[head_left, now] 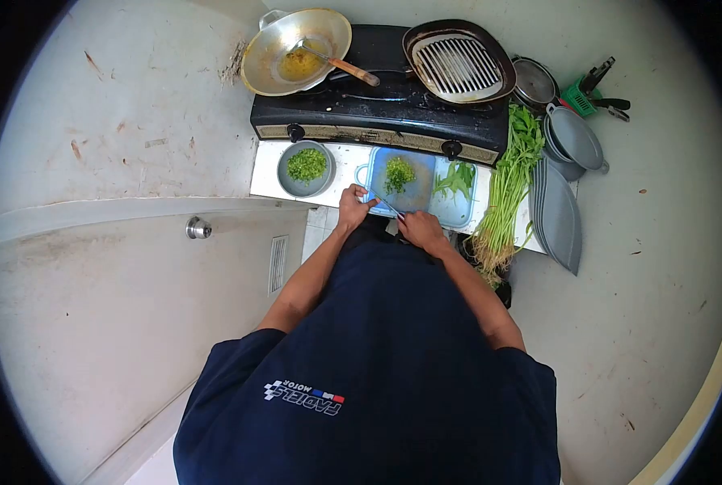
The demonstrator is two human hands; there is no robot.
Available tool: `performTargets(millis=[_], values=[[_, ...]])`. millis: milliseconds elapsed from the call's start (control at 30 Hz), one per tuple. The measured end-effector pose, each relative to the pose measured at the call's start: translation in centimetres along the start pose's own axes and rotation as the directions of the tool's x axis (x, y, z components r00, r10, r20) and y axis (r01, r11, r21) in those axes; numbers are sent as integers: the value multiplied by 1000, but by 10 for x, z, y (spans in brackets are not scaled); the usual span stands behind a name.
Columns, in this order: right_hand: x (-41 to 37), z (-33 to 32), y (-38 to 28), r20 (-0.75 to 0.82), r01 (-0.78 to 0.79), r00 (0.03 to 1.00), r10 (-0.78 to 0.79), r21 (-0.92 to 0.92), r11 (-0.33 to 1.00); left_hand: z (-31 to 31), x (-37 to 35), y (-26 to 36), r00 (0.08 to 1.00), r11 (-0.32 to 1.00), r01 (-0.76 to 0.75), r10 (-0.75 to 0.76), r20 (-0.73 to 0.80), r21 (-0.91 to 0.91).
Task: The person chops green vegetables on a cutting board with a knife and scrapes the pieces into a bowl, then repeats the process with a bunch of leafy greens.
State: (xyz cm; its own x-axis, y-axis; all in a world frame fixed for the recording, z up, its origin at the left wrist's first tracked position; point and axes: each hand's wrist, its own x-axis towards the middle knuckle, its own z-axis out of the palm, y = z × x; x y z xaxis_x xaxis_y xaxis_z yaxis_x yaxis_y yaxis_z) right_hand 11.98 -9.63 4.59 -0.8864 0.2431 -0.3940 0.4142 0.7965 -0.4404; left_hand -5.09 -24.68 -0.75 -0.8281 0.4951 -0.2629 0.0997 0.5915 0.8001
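My right hand [422, 229] is closed round the handle of a knife [389, 205], whose blade points up and left over the near edge of the blue cutting board [443, 212]. At the blade's far end, my left hand [354, 207] has its fingers bent together by the board's near left corner; whether they pinch anything is too small to tell. Chopped greens [398, 175] lie in a small heap on the board, and whole green leaves [455, 179] rest on its right part. Left of the board, a grey bowl [306, 189] holds more chopped greens [307, 165].
Behind the board stands a black stove [377, 121] with a wok [260, 63], a wooden-handled ladle [354, 71] and a grill pan [458, 69]. To the right are long-stemmed greens [502, 190], grey plates [556, 218], grey bowls [575, 137] and a green basket [577, 98] of utensils.
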Motion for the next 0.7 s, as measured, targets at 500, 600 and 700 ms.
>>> performTargets(millis=[500,600,700], values=[[-1,1,7,-42,-27,999,27,-10,1000,5,9,-18,997,996,69,-66,42,-64],[2,-4,6,-67,-51,996,53,38,998,5,10,-20,997,994,71,-68,44,-78],[3,-4,4,-66,17,998,-15,31,999,6,13,-23,995,994,85,-81,61,-73]])
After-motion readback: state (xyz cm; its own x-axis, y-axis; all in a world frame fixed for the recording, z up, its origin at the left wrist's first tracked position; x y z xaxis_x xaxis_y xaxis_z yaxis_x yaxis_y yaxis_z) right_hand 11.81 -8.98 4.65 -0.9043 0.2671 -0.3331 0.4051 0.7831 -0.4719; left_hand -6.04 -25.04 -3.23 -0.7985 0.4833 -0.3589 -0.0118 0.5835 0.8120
